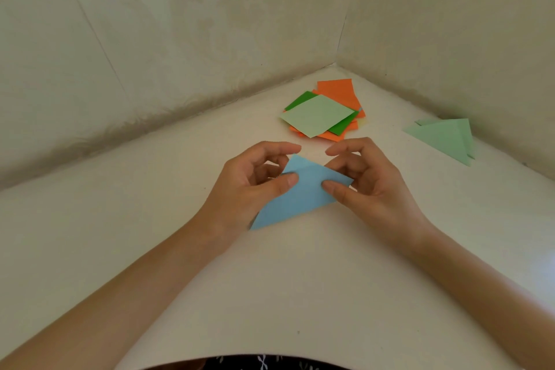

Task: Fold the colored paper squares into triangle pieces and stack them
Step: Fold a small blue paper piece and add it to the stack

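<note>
1. Pale patterned walls (180, 24) met in a corner at upper right; seams ran down the paper covering.
2. White tabletop (120, 234) filled the lower view, pushed up against both walls; its near edge curved just above a strip of dark printed garment (270, 363).
3. Two bare forearms came in from the bottom corners and converged at mid-table.
4. Left hand (249, 186): thumb lay flat on top of the blue paper's left part, fingers curled behind it; it pinched the sheet.
5. Right hand (369, 180): thumb pressed on the sheet's right corner, fingers curled round behind; likewise a pinch, index finger arched above and apart from the paper.
6. Blue paper (300, 198): folded to a triangle shape, one crease line visible near its top; held between both hands over the centre of the table; lower left tip pointed toward the left wrist; whether it touched the table, could not tell.
7. Loose pile of unfolded squares (345, 134) lay beyond the hands, near the wall corner; light green square (318, 114) on top, dark green (300, 97) and orange (336, 87) sheets fanned out beneath.
8. Folded light green triangles (444, 137) lay stacked at far right, just beside the right wall; well apart from the pile.
</note>
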